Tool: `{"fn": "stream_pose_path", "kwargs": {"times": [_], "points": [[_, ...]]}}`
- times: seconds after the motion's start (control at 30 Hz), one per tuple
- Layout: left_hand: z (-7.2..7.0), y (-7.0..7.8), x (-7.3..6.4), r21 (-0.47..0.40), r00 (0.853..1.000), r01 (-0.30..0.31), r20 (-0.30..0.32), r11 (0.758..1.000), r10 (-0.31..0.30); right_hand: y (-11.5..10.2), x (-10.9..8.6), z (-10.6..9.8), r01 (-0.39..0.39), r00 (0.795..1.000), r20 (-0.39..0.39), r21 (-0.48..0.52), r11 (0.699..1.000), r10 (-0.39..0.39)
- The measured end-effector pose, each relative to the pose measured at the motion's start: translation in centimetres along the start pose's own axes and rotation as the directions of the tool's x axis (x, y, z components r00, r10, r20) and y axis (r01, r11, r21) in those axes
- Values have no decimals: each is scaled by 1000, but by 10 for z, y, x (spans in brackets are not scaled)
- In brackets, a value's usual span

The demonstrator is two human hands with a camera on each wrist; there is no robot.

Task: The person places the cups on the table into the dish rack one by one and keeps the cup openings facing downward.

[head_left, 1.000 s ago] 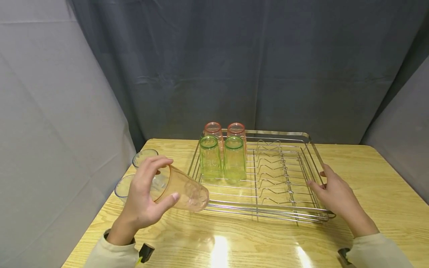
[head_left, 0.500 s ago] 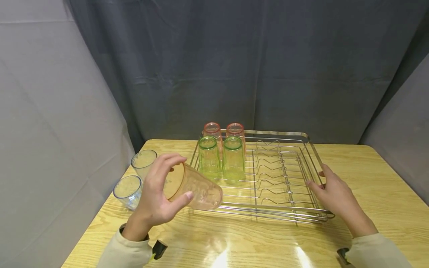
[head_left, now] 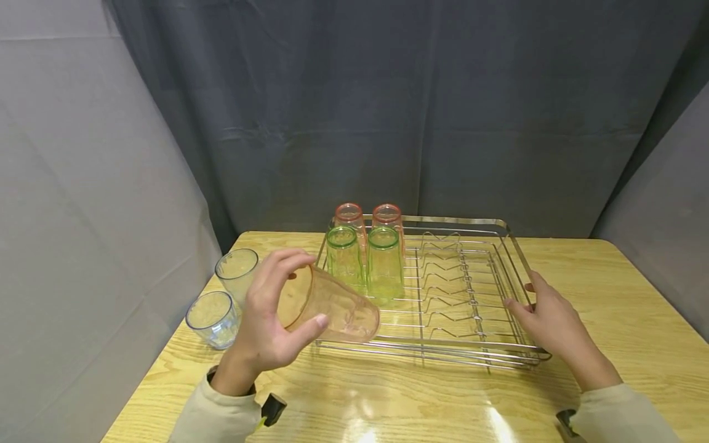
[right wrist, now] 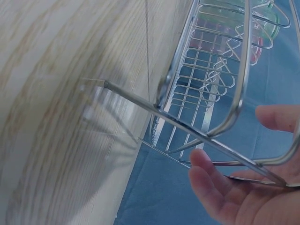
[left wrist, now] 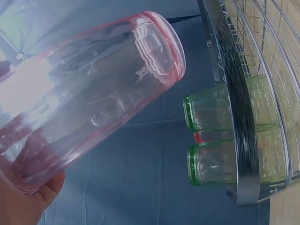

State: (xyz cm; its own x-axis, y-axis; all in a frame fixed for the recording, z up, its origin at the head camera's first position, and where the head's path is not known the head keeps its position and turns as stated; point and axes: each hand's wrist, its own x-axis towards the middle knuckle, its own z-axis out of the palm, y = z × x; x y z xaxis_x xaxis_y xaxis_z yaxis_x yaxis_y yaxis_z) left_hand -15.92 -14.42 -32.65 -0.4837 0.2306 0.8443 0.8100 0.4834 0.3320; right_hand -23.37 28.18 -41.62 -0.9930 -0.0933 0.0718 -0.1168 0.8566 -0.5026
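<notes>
The left hand (head_left: 279,314) pinches the orange glass (head_left: 343,311) near its mouth, thumb on the near side and fingers across the far side. The glass is in the air just right of the left palm, tilted close to horizontal, its mouth toward the palm and its base pointing away to the right and slightly downward. In the head view it overlaps the near left corner of the rack (head_left: 454,219); the left wrist view shows a gap between the two. The right hand (head_left: 554,317) grips the rack's right end, thumb inside the rim and fingers outside it. Between the hands and farther off, two green glasses (head_left: 384,264) stand inverted on the rack's left part, with two red glasses (head_left: 386,215), also inverted, just behind them. Bent wire dividers (head_left: 448,301) run in a row between the green glasses and the right hand. Left of the left hand, the blue glass (head_left: 213,320) stands mouth up on the table (head_left: 432,400); the dark-rimmed glass (head_left: 236,269), also mouth up, is just beyond it, partly hidden by the left hand. A dark curtain (head_left: 332,111) hangs beyond both hands.
</notes>
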Motion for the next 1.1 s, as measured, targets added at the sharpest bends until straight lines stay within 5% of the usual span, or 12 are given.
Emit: {"fn": "stream_pose_path", "kwargs": {"times": [1.1], "points": [[22,2,-2,-15,998,35,56,999,-35,1,0,-3,26,999,34,12,1000,-27]]}}
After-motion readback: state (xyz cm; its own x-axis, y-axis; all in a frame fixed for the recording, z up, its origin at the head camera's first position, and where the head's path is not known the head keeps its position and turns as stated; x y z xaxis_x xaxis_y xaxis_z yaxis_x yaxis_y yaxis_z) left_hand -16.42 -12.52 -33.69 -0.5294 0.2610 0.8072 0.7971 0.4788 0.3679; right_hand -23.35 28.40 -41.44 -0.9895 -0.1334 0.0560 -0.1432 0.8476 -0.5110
